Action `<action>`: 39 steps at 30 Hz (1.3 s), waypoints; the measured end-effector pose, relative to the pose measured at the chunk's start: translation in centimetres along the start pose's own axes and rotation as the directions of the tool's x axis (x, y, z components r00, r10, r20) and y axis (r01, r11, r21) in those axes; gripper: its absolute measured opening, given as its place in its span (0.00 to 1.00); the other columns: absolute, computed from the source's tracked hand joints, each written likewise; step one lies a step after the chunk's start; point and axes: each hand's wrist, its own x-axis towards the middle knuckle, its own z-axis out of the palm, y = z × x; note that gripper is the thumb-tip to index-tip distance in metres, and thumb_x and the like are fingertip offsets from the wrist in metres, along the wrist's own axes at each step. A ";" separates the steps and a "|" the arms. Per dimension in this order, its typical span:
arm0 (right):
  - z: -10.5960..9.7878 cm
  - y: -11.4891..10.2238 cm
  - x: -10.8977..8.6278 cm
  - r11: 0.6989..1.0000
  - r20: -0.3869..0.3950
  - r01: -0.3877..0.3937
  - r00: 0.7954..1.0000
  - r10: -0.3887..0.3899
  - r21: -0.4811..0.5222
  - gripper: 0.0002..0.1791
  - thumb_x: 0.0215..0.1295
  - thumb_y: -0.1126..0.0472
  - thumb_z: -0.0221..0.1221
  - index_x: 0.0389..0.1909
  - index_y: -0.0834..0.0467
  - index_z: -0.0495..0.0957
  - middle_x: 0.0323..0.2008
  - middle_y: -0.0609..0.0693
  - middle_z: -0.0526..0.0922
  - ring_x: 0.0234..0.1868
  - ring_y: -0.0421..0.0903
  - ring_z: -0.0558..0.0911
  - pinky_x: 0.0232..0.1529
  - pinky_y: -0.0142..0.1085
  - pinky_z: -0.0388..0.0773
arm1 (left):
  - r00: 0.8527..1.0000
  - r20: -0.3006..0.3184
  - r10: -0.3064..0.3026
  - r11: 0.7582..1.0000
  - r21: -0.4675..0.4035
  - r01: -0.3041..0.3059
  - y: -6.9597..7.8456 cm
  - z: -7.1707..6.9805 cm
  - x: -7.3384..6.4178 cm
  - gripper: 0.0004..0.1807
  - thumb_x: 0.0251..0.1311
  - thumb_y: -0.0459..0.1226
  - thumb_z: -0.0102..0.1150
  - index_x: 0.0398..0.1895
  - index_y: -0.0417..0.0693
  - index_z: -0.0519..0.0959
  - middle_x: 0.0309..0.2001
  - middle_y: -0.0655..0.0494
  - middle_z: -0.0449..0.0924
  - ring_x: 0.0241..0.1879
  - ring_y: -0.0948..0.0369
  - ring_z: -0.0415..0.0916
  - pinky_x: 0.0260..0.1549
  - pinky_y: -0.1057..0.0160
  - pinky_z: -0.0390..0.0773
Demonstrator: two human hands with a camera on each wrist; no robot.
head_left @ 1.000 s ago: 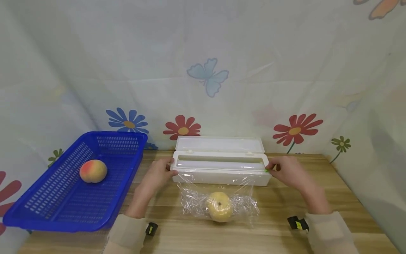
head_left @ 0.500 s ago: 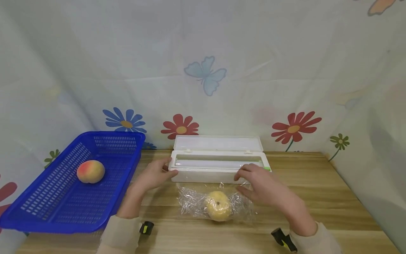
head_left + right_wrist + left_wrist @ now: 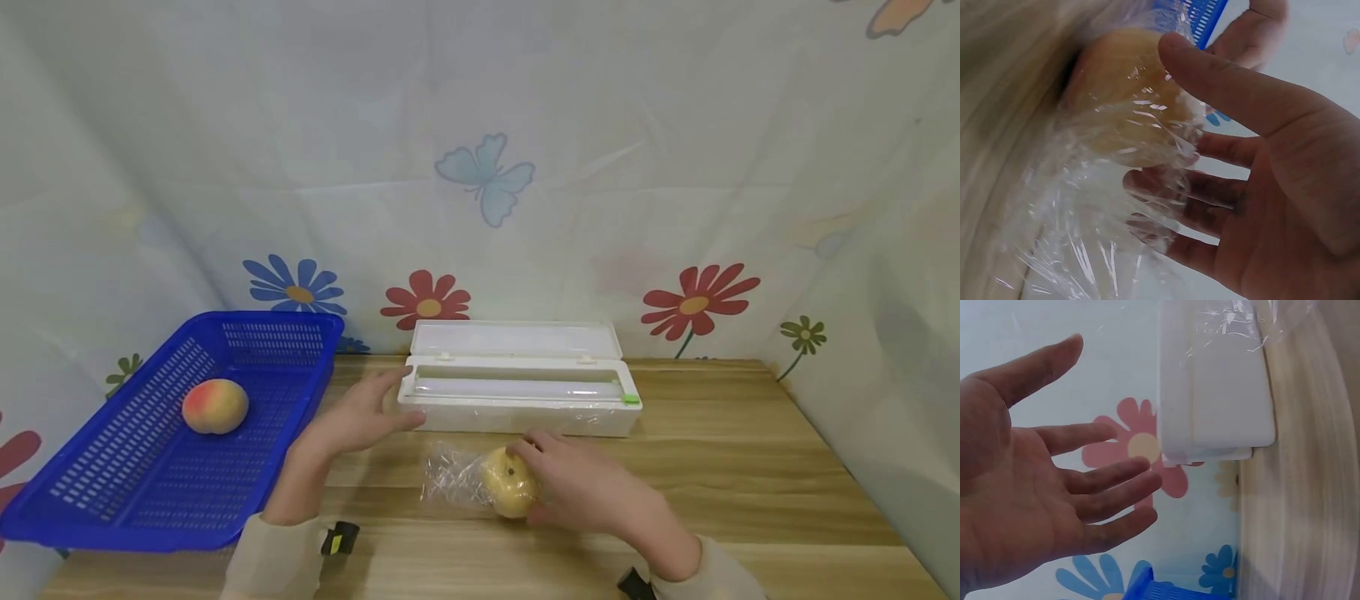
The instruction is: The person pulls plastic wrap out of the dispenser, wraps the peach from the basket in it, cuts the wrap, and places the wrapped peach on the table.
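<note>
A round yellow fruit (image 3: 510, 483) with a small dark spot on top sits on the table under crinkled cling film (image 3: 453, 477). Close against its right side is my right hand (image 3: 585, 487); in the right wrist view its thumb (image 3: 1229, 84) reaches the fruit's edge, while the other fingers, loosely extended, lie partly behind the film. A white cling film dispenser (image 3: 517, 418) stands just behind, lid up, with the roll (image 3: 517, 388) inside and a green slider (image 3: 631, 400) at its right end. By its left end, my left hand (image 3: 360, 417) spreads its fingers and holds nothing.
On the left is a blue plastic basket (image 3: 288, 467) with a peach (image 3: 215, 406) in it. Floral cloth (image 3: 675, 167) hangs behind and at both sides of the wooden table (image 3: 750, 450).
My right hand left the dispenser's right end and came forward and left to the fruit, which tipped slightly left. The green slider stays at the right end. My left hand loosened from the dispenser.
</note>
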 end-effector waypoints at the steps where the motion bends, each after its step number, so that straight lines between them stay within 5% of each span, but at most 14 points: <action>1: 0.2 0.0 0.1 1.000 -0.010 0.002 1.000 -0.002 0.005 0.40 0.49 0.49 0.80 0.62 0.55 0.73 0.54 0.51 0.76 0.51 0.50 0.80 0.51 0.49 0.80 | 1.000 0.005 0.009 1.000 0.012 -0.009 0.0 -0.1 -0.1 0.43 0.65 0.47 0.68 0.76 0.35 0.63 0.71 0.32 0.65 0.70 0.36 0.62 0.65 0.33 0.63; 7: 1.2 0.3 0.6 0.998 -0.058 0.007 0.998 -0.004 0.055 0.39 0.51 0.47 0.79 0.59 0.55 0.71 0.49 0.47 0.72 0.46 0.45 0.78 0.43 0.43 0.81 | 0.995 -0.023 0.101 0.993 0.059 -0.099 0.3 -0.8 -0.8 0.39 0.66 0.44 0.67 0.74 0.34 0.65 0.69 0.33 0.67 0.68 0.37 0.65 0.64 0.35 0.65; 12: 1.4 0.8 0.8 0.992 -0.062 0.009 0.998 -0.001 0.125 0.36 0.56 0.47 0.76 0.59 0.58 0.71 0.50 0.48 0.72 0.46 0.43 0.76 0.47 0.41 0.80 | 0.992 -0.044 0.120 0.990 0.077 -0.117 1.8 -0.2 -1.1 0.31 0.66 0.42 0.68 0.69 0.41 0.73 0.66 0.41 0.73 0.66 0.41 0.69 0.63 0.38 0.69; 16: 1.4 1.3 0.9 0.990 -0.064 0.012 0.998 -0.003 0.139 0.34 0.60 0.43 0.72 0.58 0.60 0.72 0.48 0.46 0.74 0.46 0.42 0.76 0.48 0.41 0.79 | 0.982 0.049 0.184 0.974 0.128 -0.189 3.9 0.9 -1.5 0.25 0.64 0.42 0.70 0.62 0.43 0.79 0.59 0.49 0.79 0.61 0.47 0.74 0.60 0.44 0.73; 22: 1.2 2.1 0.8 0.982 -0.021 -0.019 1.000 0.023 0.187 0.33 0.67 0.36 0.63 0.59 0.57 0.73 0.45 0.41 0.76 0.42 0.38 0.77 0.44 0.40 0.78 | 0.931 0.203 0.304 0.922 0.185 -0.341 6.0 3.0 -1.8 0.23 0.60 0.38 0.73 0.57 0.42 0.81 0.54 0.50 0.80 0.57 0.53 0.76 0.59 0.50 0.75; 28: 1.0 2.7 0.6 0.959 0.030 0.021 0.999 -0.030 0.282 0.31 0.72 0.35 0.57 0.60 0.56 0.71 0.46 0.42 0.79 0.45 0.40 0.79 0.49 0.41 0.79 | 0.901 0.287 0.324 0.890 0.231 -0.393 6.1 4.7 -1.6 0.24 0.55 0.36 0.76 0.56 0.42 0.81 0.53 0.53 0.80 0.56 0.55 0.76 0.58 0.54 0.75; 34: 1.0 3.0 0.7 0.909 0.090 0.039 0.993 -0.083 0.415 0.23 0.75 0.39 0.56 0.54 0.53 0.72 0.40 0.39 0.78 0.38 0.36 0.78 0.41 0.34 0.78 | 0.887 0.354 0.295 0.898 0.214 -0.384 6.1 5.7 -1.5 0.24 0.56 0.42 0.77 0.55 0.48 0.82 0.51 0.60 0.84 0.50 0.63 0.80 0.52 0.61 0.79; 39: 1.0 3.0 0.9 0.910 0.120 -0.010 0.992 -0.044 0.415 0.23 0.78 0.39 0.50 0.55 0.53 0.75 0.40 0.38 0.76 0.41 0.37 0.77 0.45 0.37 0.77 | 0.894 0.356 0.272 0.891 0.258 -0.373 6.3 6.2 -1.4 0.30 0.54 0.45 0.79 0.59 0.48 0.80 0.53 0.60 0.83 0.52 0.62 0.79 0.54 0.60 0.78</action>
